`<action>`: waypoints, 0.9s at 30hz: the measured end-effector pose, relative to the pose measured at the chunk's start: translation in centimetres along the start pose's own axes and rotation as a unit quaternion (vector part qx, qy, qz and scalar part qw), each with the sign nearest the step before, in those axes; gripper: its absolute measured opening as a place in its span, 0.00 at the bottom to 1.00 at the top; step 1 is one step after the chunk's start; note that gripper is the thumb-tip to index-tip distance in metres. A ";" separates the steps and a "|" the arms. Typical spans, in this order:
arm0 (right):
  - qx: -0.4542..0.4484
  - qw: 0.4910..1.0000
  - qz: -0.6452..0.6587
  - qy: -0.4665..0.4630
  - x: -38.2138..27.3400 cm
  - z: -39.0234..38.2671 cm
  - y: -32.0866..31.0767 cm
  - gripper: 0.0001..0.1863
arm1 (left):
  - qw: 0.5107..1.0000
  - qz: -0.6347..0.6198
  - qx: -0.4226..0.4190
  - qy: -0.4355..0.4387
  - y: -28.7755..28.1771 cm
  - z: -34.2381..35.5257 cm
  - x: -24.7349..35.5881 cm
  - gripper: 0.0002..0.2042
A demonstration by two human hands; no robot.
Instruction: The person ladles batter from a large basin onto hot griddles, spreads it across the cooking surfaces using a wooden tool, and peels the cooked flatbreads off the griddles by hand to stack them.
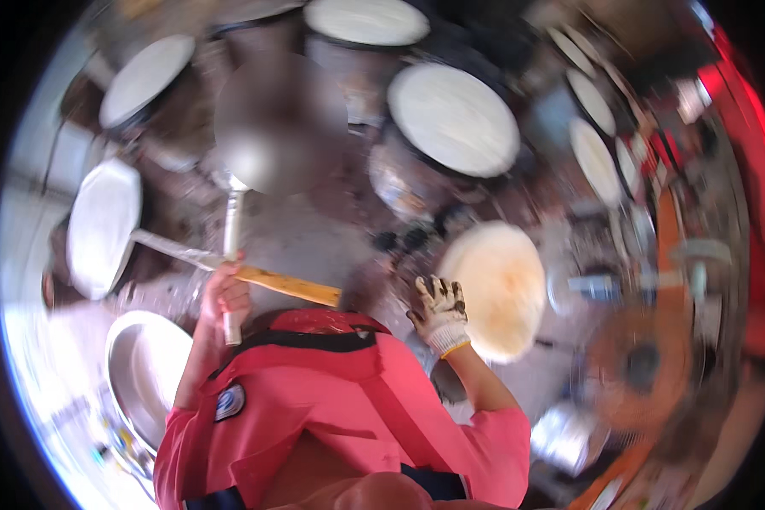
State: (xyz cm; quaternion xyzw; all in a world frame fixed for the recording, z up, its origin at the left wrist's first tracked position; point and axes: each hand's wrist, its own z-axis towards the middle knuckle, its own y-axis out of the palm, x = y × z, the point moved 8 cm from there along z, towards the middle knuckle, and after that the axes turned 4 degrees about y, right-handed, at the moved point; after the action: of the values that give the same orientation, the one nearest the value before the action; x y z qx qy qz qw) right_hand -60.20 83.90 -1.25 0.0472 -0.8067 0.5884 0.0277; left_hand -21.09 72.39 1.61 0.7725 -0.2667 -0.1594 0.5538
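Note:
My bare left hand (226, 293) is closed round the pale, straight handle (232, 221) of a wide, round, dark metal pan-like tool (280, 127). A long tool with a yellow wooden grip (293, 285) and a narrow pale blade (174, 248) crosses at the same hand, apparently held with it. My right hand (439, 313) wears a stained white knit glove with dark fingertips. Its fingers are spread at the left edge of a large, round, pale flatbread-like disc (500, 293) with a browned patch. Whether the glove touches the disc, I cannot tell.
Several drum-like stoves with round white tops stand around, one (455, 119) ahead and another (104, 229) at left. A large metal basin (149, 370) is by my left arm. On the right are a round orange-brown object (642, 365) and a shiny metal pot (569, 438). Motion blurs the edges.

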 end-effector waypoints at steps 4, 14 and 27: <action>0.033 0.990 0.061 -0.124 -14.6 11.7 -3.7 0.39 | 0.988 0.042 0.089 0.117 -4.0 -7.2 8.1 0.09; 0.227 0.848 0.134 -0.461 -53.5 31.3 -17.8 0.31 | 0.830 0.073 0.174 0.525 -6.7 -27.1 21.2 0.12; 0.423 0.605 0.080 -0.670 -77.9 55.9 -25.4 0.25 | 0.762 -0.241 0.033 0.600 -10.2 -22.1 26.3 0.10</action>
State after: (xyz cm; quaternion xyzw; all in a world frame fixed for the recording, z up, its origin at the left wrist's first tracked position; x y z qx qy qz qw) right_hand 20.65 26.33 -2.08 0.3697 -0.2614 0.6674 -0.5913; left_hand 14.53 76.44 0.72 0.7669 0.3100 0.2171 0.5183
